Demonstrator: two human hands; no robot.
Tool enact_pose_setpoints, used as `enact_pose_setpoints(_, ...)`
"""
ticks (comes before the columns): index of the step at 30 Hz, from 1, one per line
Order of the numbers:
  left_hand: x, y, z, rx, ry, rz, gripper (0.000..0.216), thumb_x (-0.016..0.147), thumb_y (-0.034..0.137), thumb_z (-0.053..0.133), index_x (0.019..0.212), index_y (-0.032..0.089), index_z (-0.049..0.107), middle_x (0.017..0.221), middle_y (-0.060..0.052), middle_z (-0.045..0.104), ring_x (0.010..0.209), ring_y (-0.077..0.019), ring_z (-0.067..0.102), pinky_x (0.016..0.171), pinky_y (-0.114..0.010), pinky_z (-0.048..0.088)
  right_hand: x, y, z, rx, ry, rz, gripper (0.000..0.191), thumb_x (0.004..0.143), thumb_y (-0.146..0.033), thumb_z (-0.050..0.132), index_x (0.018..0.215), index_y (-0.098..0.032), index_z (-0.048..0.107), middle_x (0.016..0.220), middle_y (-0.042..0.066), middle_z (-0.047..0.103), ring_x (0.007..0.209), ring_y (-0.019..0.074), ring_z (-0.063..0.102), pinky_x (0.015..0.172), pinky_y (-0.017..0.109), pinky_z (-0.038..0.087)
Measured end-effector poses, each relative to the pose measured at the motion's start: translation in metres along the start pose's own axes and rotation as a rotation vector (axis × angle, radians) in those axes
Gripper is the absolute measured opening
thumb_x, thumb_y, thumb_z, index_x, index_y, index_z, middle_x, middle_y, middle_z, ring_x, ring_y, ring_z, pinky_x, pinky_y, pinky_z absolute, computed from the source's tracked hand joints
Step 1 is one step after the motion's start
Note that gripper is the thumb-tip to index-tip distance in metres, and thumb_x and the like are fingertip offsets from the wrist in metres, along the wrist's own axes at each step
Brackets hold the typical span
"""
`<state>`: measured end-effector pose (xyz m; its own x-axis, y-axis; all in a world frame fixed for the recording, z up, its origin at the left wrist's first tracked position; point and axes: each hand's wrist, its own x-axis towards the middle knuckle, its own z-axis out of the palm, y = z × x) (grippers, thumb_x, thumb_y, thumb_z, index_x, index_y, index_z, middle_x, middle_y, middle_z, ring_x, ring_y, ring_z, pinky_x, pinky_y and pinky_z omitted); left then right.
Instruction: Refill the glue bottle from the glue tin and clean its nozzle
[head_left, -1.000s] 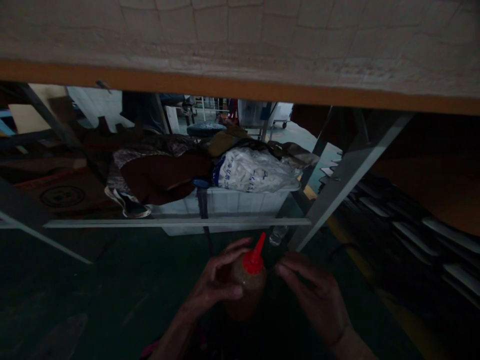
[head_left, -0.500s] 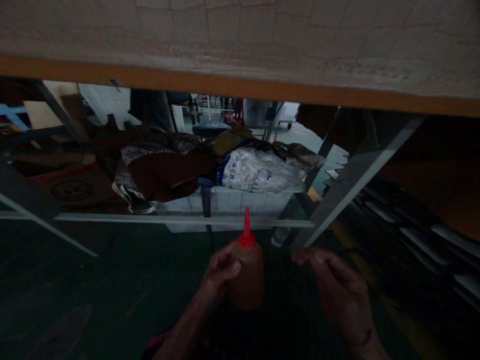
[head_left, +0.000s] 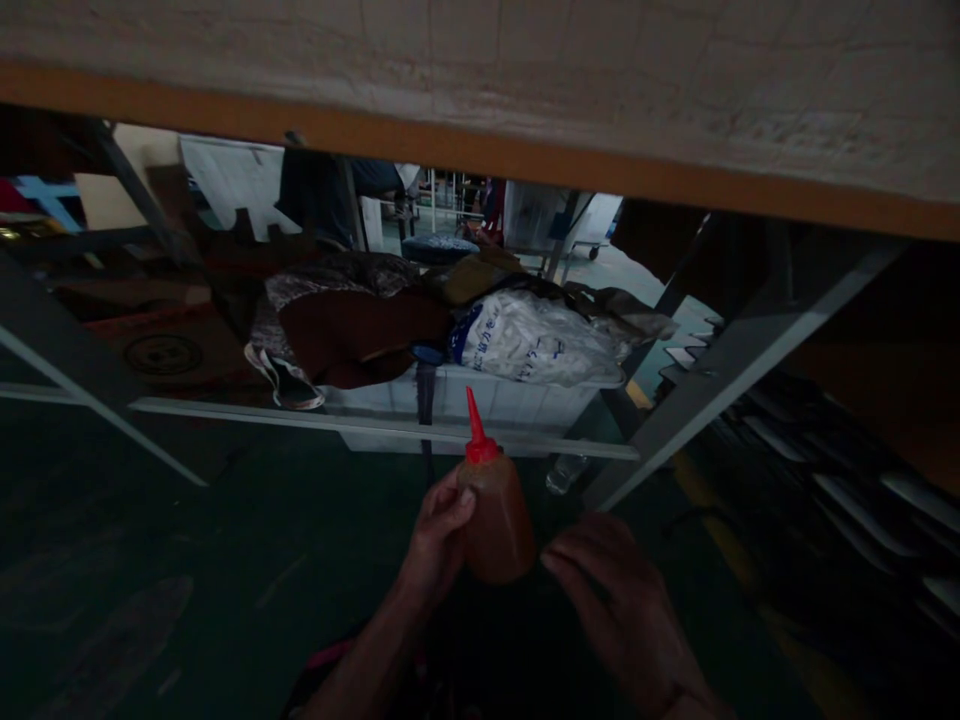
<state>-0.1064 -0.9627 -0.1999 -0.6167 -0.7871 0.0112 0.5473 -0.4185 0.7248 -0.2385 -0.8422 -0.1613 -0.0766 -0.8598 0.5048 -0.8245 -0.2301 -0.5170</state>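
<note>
A squeeze bottle [head_left: 499, 525] with a red pointed nozzle [head_left: 477, 430] and brownish contents is in my left hand [head_left: 439, 530]. The thumb presses on its upper side and the fingers go round behind. It leans slightly, with the nozzle tip tilted to the left. Just right of the bottle's lower part, my right hand [head_left: 619, 590] is closed, thumb and fingers drawn together and apart from the bottle. The dim light hides whether anything small is between those fingers.
Above is a table with an orange edge [head_left: 465, 150] and grey metal legs [head_left: 720, 370]. Below it stands a white bin [head_left: 517, 405] with brown cloth [head_left: 360, 335] and a printed plastic bag [head_left: 532, 340] on top. A clear bottle [head_left: 566, 472] is near the right leg. Dark stacked pieces [head_left: 847, 490] lie right.
The squeeze bottle has tilted, its nozzle swinging left, and sits a little higher in view. My right hand has come down and left, closer to the bottle. The view has shifted slightly.
</note>
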Motion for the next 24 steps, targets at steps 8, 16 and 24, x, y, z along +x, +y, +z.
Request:
enact_pose_setpoints(8, -0.002, -0.004, 0.000, 0.016, -0.106, -0.041, 0.041, 0.067, 0.031, 0.070, 0.105, 0.016, 0.064, 0.105, -0.008, 0.067, 0.104, -0.0281, 0.058, 0.086, -0.032, 0.044, -0.002, 0.008, 0.012, 0.094, -0.014, 0.088, 0.027, 0.092, -0.031, 0.047, 0.071, -0.019, 0.058, 0.065, 0.001, 0.056, 0.062, 0.0163, 0.052, 0.062, 0.029, 0.038)
enact_pose_setpoints(16, -0.002, -0.011, 0.011, 0.373, 0.061, 0.101, 0.056, 0.059, 0.028, 0.077, 0.111, 0.016, 0.060, 0.114, -0.009, 0.064, 0.111, -0.0289, 0.055, 0.096, -0.037, 0.040, 0.007, 0.016, -0.008, 0.454, 0.308, 0.408, 0.026, 0.088, -0.039, 0.053, 0.073, -0.022, 0.065, 0.076, -0.001, 0.065, 0.077, 0.0135, 0.060, 0.074, 0.020, 0.046)
enact_pose_setpoints(24, -0.008, -0.013, 0.017, 0.311, -0.023, 0.105, 0.051, 0.065, 0.028, 0.074, 0.113, 0.020, 0.060, 0.115, -0.005, 0.064, 0.111, -0.0251, 0.055, 0.094, -0.031, 0.042, 0.000, 0.019, -0.001, 0.088, 0.281, 0.211, 0.018, 0.089, -0.033, 0.053, 0.094, -0.023, 0.067, 0.097, 0.000, 0.066, 0.091, 0.0155, 0.061, 0.085, 0.025, 0.046)
